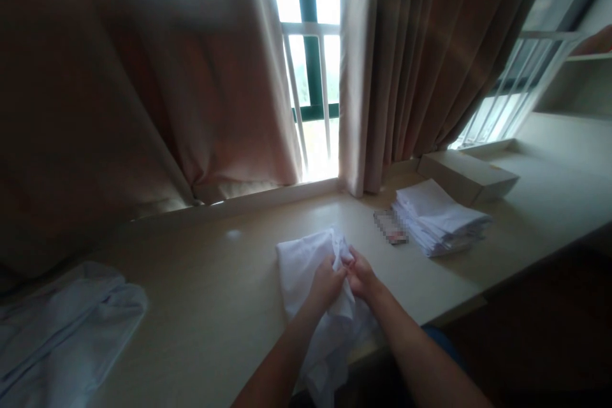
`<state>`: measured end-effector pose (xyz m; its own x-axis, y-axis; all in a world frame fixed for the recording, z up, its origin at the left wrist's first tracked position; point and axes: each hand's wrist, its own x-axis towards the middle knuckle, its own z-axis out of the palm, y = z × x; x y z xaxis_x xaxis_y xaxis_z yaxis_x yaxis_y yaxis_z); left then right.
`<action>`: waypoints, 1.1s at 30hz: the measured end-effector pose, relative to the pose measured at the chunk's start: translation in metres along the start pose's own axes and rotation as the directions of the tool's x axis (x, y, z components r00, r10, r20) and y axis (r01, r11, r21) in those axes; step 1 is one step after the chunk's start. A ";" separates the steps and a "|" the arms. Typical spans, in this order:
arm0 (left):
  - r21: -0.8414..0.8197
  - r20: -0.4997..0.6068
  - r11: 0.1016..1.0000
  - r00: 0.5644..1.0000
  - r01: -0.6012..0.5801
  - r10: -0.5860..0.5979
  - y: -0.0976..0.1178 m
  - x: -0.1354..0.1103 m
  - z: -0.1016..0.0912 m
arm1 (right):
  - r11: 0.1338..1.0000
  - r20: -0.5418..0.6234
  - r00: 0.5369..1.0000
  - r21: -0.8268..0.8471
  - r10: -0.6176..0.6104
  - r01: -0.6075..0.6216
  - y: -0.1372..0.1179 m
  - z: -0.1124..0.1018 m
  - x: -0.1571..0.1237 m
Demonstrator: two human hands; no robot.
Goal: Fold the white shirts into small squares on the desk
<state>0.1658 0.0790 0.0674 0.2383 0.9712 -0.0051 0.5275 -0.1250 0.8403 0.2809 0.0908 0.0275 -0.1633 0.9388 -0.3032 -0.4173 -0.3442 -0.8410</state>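
Note:
A white cloth garment [301, 261] lies partly on the desk in front of me, and its lower part hangs over the front edge. My left hand [327, 282] is closed on a gathered fold of it near its right side. Close beside, my right hand [360, 273] pinches the same bunched fabric, fingers nearly touching those of the left. The exact part of the garment between my fingers is too blurred to make out.
A stack of folded white cloth [437, 217] stands to the right, beside a blurred-out flat item [391, 227] and a pale box [468, 175]. More white cloth [71, 331] lies at the left. Brown curtains [411, 57] hang behind the long desk [201, 306].

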 end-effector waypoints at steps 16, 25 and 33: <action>0.322 0.219 0.937 0.973 -0.138 0.068 -0.053 -0.148 0.145 | 0.965 -0.108 0.990 -0.238 0.087 -0.111 -0.022 0.015 0.043; 0.394 0.196 0.875 0.956 -0.282 0.219 -0.107 -0.163 0.059 | 0.989 -0.143 0.989 -0.148 -0.023 0.001 -0.021 0.032 0.033; 0.636 -0.182 0.751 0.911 -0.177 0.370 -0.159 -0.215 0.006 | 0.997 -0.279 0.957 0.015 0.080 -0.079 0.026 0.040 0.013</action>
<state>0.0352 -0.1112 -0.0685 0.2633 0.8756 0.4049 0.8727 -0.3951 0.2869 0.2327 0.0934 0.0198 0.0599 0.8738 -0.4826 -0.4160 -0.4176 -0.8078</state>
